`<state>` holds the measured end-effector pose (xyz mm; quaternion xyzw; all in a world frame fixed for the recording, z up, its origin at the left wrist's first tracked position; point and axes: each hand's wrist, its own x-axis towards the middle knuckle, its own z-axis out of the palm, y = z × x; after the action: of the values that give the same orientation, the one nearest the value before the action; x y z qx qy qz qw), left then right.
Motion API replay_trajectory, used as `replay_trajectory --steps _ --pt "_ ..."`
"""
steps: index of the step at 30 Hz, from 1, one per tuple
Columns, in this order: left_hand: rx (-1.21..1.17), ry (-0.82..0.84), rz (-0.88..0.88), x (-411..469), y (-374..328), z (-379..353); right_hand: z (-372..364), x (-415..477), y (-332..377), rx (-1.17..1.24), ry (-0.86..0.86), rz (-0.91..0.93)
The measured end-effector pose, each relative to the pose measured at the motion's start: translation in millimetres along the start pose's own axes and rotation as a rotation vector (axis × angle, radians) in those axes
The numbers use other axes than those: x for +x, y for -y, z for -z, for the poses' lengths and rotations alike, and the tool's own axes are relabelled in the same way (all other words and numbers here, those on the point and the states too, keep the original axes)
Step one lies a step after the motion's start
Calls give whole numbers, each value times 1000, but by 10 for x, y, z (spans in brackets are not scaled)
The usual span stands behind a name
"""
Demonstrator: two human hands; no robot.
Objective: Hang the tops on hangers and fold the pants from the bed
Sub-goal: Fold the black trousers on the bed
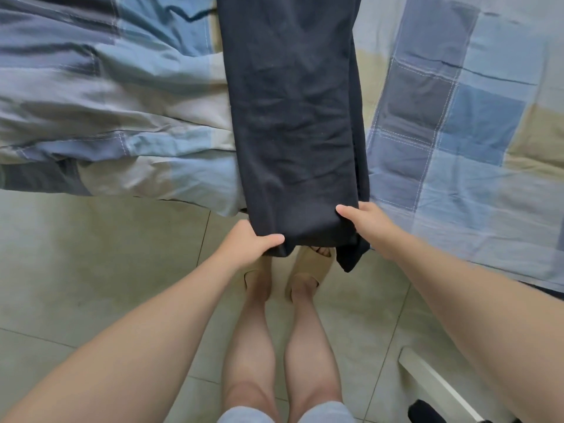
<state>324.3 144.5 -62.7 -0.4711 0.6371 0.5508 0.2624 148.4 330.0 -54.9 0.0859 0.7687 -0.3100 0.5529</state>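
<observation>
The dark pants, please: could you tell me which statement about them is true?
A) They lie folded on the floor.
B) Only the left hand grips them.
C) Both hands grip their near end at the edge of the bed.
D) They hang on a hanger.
C: the left hand and the right hand each grip a corner of the near end of the dark pants, which lie stretched along the bed.

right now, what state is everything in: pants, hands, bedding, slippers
pants: wrinkled, stretched along the bed, near end hanging off its edge
left hand: grips the pants' near left corner
right hand: grips the near right corner
quilt: rumpled, left of the pants
slippers: on the feet
</observation>
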Motion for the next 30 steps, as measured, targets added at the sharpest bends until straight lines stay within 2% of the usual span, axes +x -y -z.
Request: replay_trajectory --steps 5,7,10,15,19,21,24,27,30 --pt "-75 123 46 -175 90 -412 204 -164 -292 -84 -300 195" --pt "-93 194 89 -181 74 -558 318 -175 -402 -151 -416 212" --pt "-40 252 103 -118 11 -724 423 -145 -525 -196 -487 184" --pt "25 113 129 41 65 -756 463 16 -635 -164 -322 7" --pt "152 -94 143 145 221 -629 369 129 -769 -106 -164 -116" --pt "169 -209 95 215 236 -568 322 164 -773 -109 -148 -100" --pt "-24 -301 23 297 156 -526 279 193 -710 -113 -236 19" --pt "-233 -287 86 322 92 -523 256 163 -597 48 -156 73" --pt "-124 -124 102 335 105 -511 285 140 -507 128 -6 22"
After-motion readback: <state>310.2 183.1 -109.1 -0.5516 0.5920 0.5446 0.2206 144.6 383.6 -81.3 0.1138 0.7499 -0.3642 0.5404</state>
